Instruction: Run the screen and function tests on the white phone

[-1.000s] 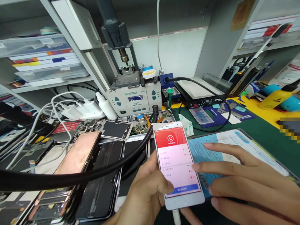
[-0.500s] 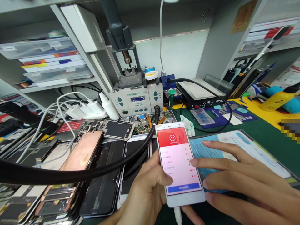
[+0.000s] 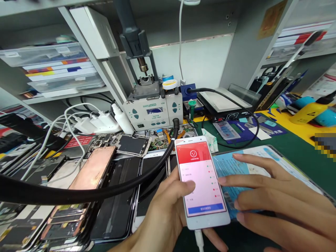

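A white smartphone (image 3: 202,218) is held upright, tilted slightly, in my left hand (image 3: 164,206). My left thumb lies over the left part of its lit screen, and the other fingers are behind it. The screen shows a red banner with a sad face, a list with green and red dots, and a blue button. A white cable (image 3: 198,241) is plugged into the phone's bottom edge. My right hand (image 3: 283,199) hovers just right of the phone, fingers spread and holding nothing, with one fingertip close to the phone's right edge.
A black hose (image 3: 126,184) curves across the left side, over several phones and phone parts. Behind stands a grey hot-air station (image 3: 154,112). A blue and white mat (image 3: 262,157) lies at right; a yellow bottle (image 3: 309,113) stands beyond it. White chargers (image 3: 105,120) sit at back left.
My left thumb has moved up the screen from near the blue button. My right hand has drawn slightly to the right, away from the phone's edge.
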### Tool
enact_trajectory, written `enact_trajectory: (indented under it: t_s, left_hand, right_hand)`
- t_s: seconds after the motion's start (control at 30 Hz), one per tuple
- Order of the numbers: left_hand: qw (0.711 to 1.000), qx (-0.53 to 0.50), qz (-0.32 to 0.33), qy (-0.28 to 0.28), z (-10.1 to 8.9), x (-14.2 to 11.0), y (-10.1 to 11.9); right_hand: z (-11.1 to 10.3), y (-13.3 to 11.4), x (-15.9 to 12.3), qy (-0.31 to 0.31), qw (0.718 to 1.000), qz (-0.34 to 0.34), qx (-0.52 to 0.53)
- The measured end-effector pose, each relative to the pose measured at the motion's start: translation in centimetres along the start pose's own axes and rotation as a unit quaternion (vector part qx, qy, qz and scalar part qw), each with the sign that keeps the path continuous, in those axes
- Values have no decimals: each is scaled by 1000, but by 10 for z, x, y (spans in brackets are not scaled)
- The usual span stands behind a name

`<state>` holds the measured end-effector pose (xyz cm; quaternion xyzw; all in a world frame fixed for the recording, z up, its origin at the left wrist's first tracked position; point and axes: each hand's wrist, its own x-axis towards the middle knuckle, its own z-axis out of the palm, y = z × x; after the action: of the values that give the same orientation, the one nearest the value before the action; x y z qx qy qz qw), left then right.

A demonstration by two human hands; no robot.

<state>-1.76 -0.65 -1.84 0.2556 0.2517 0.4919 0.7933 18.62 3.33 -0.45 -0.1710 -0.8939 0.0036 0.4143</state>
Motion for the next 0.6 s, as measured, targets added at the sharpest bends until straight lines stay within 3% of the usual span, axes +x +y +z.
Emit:
enact_trajectory:
  t_s: [0.23,0.6]
  left_hand:
    - [999,-3,16,-45,-6,-1,0]
    - [999,3,16,-27,-6,-2,-2]
  right_hand:
    - [5,-1,-10,18,999,33,23]
    - [4,-1,-3,10,1000,20,-1]
